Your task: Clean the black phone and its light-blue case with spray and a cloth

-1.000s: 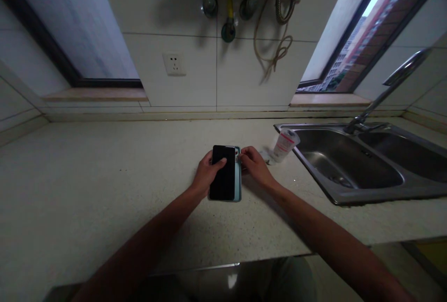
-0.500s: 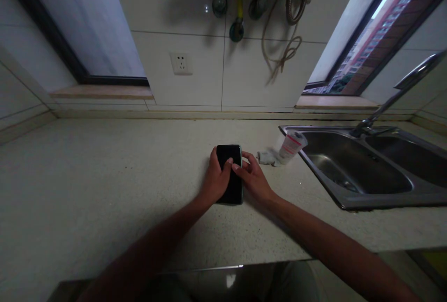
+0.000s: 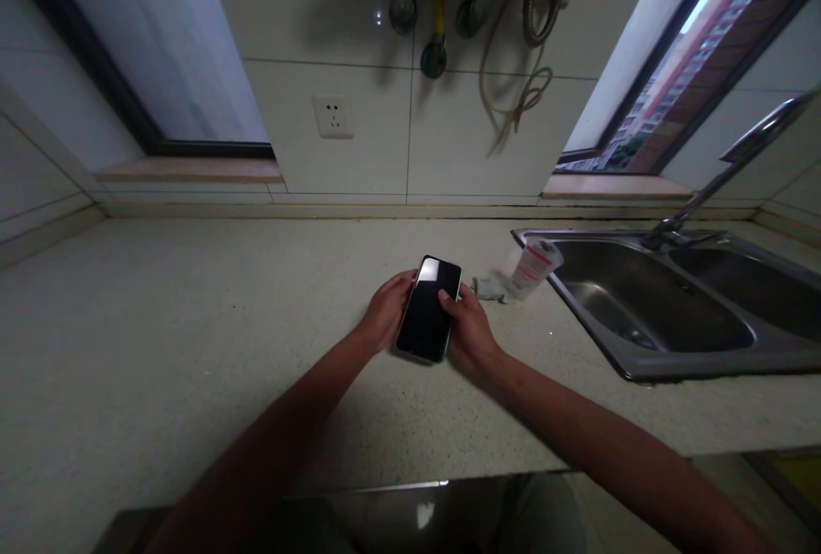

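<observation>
- Left of the phone (image 3: 428,308), the table (image 3: 192,323) lies bare and open.
- To its right, a white tube (image 3: 534,265) and a crumpled scrap (image 3: 491,287) crowd the way.
- Beyond them, the sink (image 3: 647,306) and its tap (image 3: 724,173) block the right side.

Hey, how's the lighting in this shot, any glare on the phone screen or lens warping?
Head view: dim overall, left hand and right hand dark against the bright windows; head view: a pale glare patch on the phone, upper-left corner; head view: wide-angle warp slants the windows and faucet outward.
</observation>
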`<act>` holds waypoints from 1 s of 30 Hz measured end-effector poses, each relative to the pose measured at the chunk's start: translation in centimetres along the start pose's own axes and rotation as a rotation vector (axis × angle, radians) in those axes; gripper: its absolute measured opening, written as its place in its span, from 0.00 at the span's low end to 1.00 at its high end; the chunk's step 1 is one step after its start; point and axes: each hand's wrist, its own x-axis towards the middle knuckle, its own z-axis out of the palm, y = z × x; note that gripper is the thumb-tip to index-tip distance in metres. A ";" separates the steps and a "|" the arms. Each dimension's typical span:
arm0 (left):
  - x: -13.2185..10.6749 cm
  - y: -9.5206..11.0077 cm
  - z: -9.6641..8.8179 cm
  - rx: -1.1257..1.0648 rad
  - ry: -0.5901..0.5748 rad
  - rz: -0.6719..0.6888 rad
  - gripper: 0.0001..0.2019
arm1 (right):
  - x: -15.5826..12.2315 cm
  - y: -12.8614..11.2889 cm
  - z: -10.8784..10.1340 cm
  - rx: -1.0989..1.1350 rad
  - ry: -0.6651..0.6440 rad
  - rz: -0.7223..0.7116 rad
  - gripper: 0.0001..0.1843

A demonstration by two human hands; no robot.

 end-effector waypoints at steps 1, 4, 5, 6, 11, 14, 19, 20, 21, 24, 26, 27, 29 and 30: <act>0.0 0.2 -0.2 0.002 -0.055 -0.043 0.12 | 0.1 -0.1 -0.1 0.018 0.016 -0.006 0.24; -0.1 0.6 -0.5 0.021 -0.155 -0.122 0.13 | 0.5 -0.5 -0.2 0.059 0.033 -0.012 0.24; -0.2 0.6 -0.6 0.028 -0.171 -0.126 0.13 | 0.5 -0.6 -0.3 0.065 0.031 -0.013 0.24; -0.3 0.6 -0.6 0.033 -0.182 -0.124 0.14 | 0.5 -0.6 -0.3 0.066 0.026 -0.014 0.24; -0.3 0.5 -0.8 0.054 -0.210 -0.108 0.17 | 0.5 -0.6 -0.4 0.015 -0.001 -0.001 0.29; -0.3 0.4 -0.8 0.075 -0.191 -0.112 0.20 | 0.6 -0.4 -0.6 -0.027 0.008 -0.006 0.33; -0.5 0.3 -0.6 0.134 -0.155 -0.057 0.20 | 0.6 -0.4 -0.7 -0.054 0.003 -0.023 0.33; -0.5 0.2 -0.5 0.156 -0.150 -0.040 0.20 | 0.5 -0.4 -0.7 -0.058 0.002 -0.026 0.33; -0.5 0.2 -0.4 0.182 -0.145 -0.019 0.19 | 0.5 -0.4 -0.7 -0.063 0.004 -0.029 0.32; -0.4 -0.1 -0.3 0.288 -0.122 0.052 0.16 | 0.5 -0.4 -0.6 -0.062 0.018 -0.034 0.32; -0.3 -0.3 -0.1 0.378 -0.094 0.110 0.13 | 0.5 -0.4 -0.5 -0.057 0.022 -0.028 0.32; -0.3 -0.4 -0.1 0.424 -0.076 0.141 0.11 | 0.5 -0.4 -0.5 -0.059 0.025 -0.026 0.32; -0.3 -0.5 0.0 0.502 -0.036 0.205 0.09 | 0.5 -0.5 -0.5 -0.069 0.030 -0.026 0.31; -0.3 -0.6 0.1 0.531 -0.024 0.232 0.09 | 0.6 -0.5 -0.5 -0.076 0.032 -0.024 0.31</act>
